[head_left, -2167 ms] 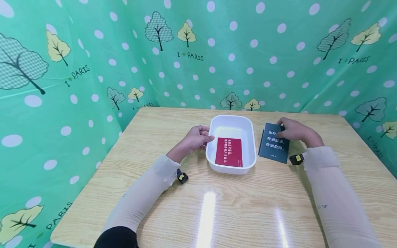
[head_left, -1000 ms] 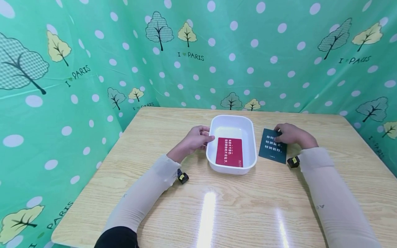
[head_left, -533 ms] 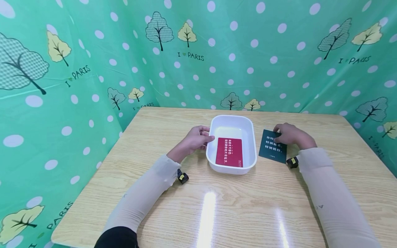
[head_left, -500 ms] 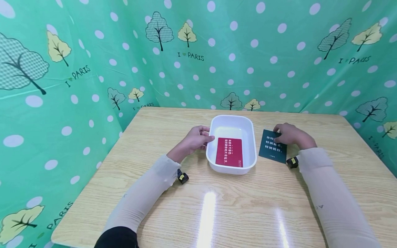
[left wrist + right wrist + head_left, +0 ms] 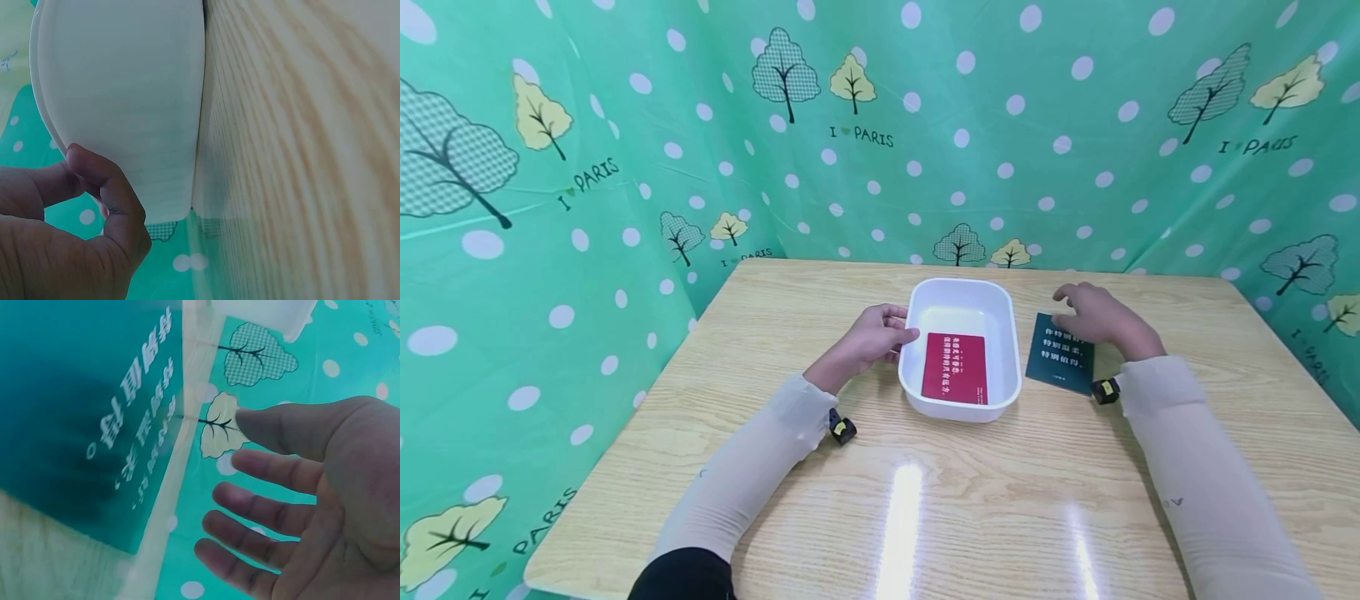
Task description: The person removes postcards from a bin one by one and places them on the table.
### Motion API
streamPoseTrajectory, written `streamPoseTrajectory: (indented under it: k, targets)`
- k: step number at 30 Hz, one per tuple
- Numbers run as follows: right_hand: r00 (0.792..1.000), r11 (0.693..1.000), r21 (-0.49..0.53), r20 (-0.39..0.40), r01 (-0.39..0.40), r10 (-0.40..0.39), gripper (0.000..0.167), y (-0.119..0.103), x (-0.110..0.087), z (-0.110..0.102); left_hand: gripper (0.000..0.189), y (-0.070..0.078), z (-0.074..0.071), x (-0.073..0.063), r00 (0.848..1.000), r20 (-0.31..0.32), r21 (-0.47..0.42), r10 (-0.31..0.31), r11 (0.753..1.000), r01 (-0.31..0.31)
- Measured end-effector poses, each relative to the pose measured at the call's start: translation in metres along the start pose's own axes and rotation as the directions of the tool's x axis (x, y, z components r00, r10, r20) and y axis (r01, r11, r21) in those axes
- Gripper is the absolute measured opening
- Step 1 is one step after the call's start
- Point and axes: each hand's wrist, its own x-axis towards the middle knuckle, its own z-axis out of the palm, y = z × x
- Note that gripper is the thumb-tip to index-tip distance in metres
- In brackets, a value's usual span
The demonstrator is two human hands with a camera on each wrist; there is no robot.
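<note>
My left hand (image 5: 874,335) pinches the left rim of a white plastic tub (image 5: 955,288) between thumb and fingers. In the left wrist view the tub's side wall (image 5: 125,94) stands on the wood, with my thumb and finger meeting at its rim. Inside the tub lies a red card (image 5: 955,368) with white lettering. To the tub's right, a dark teal card (image 5: 1058,367) with white lettering lies flat on the table. Above its far edge hovers my right hand (image 5: 1099,315). Its fingers are spread with nothing between them, as the right wrist view shows of the hand (image 5: 312,487).
The light wooden table (image 5: 1000,500) carries glare streaks near its front. A green dotted curtain (image 5: 1037,150) with tree prints hangs behind and along the left side. Small black wrist cameras sit under both cuffs, such as the right camera (image 5: 1106,391).
The right hand lowered the teal card flat onto the table, then let go of it and lifted slightly away toward the far side. The left hand and tub stay put.
</note>
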Motion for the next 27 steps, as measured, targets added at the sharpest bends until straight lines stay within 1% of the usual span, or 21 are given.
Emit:
streamPoseTrajectory:
  k: [6,12,19,27]
  targets:
    - [0.997,1.0,0.004,-0.066,0.028,-0.028,0.048,-0.013,0.002,0.001,0.046,0.001,0.0,-0.001,1.0,0.003,0.001,-0.001,1.0,0.001]
    - [0.988,0.997,0.003,-0.134,0.079,-0.078,0.047,-0.032,0.005,0.007,0.046,0.001,-0.001,-0.001,1.0,0.006,-0.002,0.008,1.0,-0.008]
    - [0.976,0.991,0.015,-0.176,0.134,-0.13,0.046,-0.052,0.006,0.015,0.047,-0.002,-0.001,0.001,1.0,0.004,0.002,0.008,1.0,-0.008]
    - [0.964,0.98,-0.004,-0.177,0.199,-0.196,0.049,-0.069,0.007,0.026,0.048,0.0,0.0,0.0,1.0,0.003,0.002,0.004,1.0,-0.004]
